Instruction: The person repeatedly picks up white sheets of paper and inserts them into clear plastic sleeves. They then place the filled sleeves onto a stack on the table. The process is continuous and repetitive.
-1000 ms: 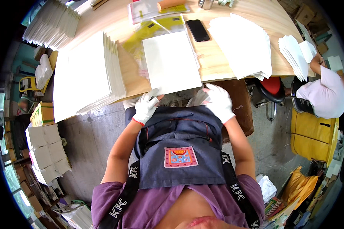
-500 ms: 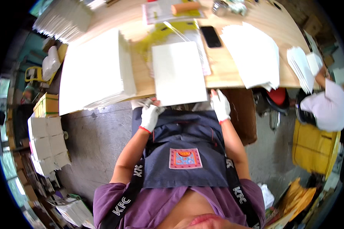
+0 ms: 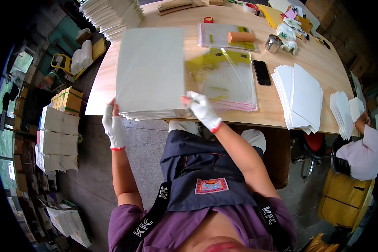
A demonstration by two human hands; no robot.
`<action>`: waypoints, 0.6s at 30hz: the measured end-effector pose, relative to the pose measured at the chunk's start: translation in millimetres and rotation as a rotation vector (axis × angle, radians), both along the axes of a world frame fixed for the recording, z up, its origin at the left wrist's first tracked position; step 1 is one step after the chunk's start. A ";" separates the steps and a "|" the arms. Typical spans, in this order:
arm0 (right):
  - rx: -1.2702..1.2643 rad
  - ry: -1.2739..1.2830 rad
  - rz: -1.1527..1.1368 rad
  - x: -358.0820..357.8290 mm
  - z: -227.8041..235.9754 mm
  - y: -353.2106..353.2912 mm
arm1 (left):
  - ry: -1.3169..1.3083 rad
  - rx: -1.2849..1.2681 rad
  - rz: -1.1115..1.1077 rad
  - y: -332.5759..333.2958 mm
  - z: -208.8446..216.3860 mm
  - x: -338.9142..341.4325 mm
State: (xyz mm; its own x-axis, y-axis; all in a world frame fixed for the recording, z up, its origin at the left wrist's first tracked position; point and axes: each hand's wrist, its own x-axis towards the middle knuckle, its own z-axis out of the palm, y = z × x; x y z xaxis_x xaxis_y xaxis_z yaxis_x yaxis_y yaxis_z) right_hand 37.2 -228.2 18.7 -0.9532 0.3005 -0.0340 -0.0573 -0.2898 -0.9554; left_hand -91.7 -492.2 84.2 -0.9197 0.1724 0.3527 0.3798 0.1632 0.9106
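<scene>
A tall stack of white sheets (image 3: 150,114) stands at the table's left front edge, with a greyish-white sheet (image 3: 150,69) on top; its glossy surface looks like clear plastic. My left hand (image 3: 113,126), in a white glove with bare fingertips, pinches the sheet's near left corner between thumb and fingers. At the near right corner is my right hand (image 3: 202,111), gloved the same way, its fingers curled against the edge and slightly blurred. Right of the stack lie clear plastic bags (image 3: 235,80) with yellow-green printing and pink lower edges.
A black phone (image 3: 261,72) lies beside the bags, near fanned white sheets (image 3: 303,96). Behind are an orange roll (image 3: 241,37), a metal cup (image 3: 273,43) and another paper stack (image 3: 109,17). A person in a pale top (image 3: 361,153) sits at the right.
Both hands have moved left from the front of the bags to the left stack, along with the white sheet. The bags are now uncovered, and my view has shifted.
</scene>
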 end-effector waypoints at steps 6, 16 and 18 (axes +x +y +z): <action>0.049 -0.186 0.139 -8.6 22.1 -9.4 | -0.067 0.147 0.025 -20.5 -71.6 -35.0; 1.451 -0.486 -0.869 210.8 25.5 197.0 | -0.492 0.224 0.087 -36.2 -215.3 61.7; 1.585 -0.832 -0.694 241.9 25.0 234.1 | -0.439 0.167 0.018 -4.2 -221.4 88.1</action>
